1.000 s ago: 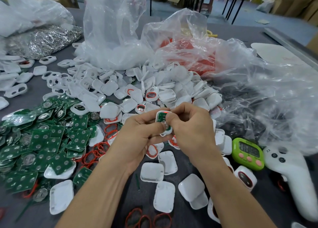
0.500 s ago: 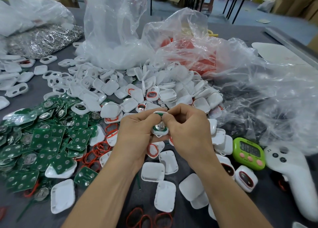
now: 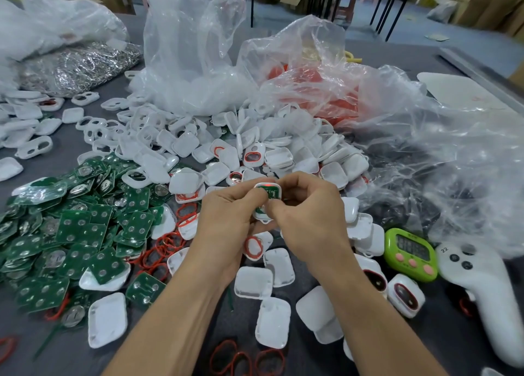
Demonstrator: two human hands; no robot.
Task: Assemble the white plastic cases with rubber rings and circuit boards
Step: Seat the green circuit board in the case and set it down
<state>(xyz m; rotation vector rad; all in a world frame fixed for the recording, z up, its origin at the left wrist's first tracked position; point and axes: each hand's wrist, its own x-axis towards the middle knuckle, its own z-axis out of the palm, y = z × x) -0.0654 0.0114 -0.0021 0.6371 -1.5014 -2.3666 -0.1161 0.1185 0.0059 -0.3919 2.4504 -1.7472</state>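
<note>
Both hands meet at centre frame, above the desk (image 3: 448, 336), holding one white case (image 3: 268, 189) between them. L hand (image 3: 226, 222) grips it from the left w/ thumb over its lower edge. R hand (image 3: 309, 219) comes in from the right, fingers (image 3: 292, 184) curled and pinching the case's top and side. A green circuit board (image 3: 271, 193) sits inside the case, face up toward the camera. A thin red strip along the top rim is prob. a rubber ring, but it's too blurred to be sure.

Left of the hands lies a heap of green boards (image 3: 79, 228), many w/ coin cells. Behind the hands is a big pile of white case halves (image 3: 226, 145), more scattered near the wrists. Loose red rings (image 3: 246, 358) lie at the bottom edge btw the forearms. Crumpled clear plastic bags (image 3: 192, 49) stand at the back. To the right are a green timer (image 3: 409, 253) and, just beside it, a white controller (image 3: 482, 290).
</note>
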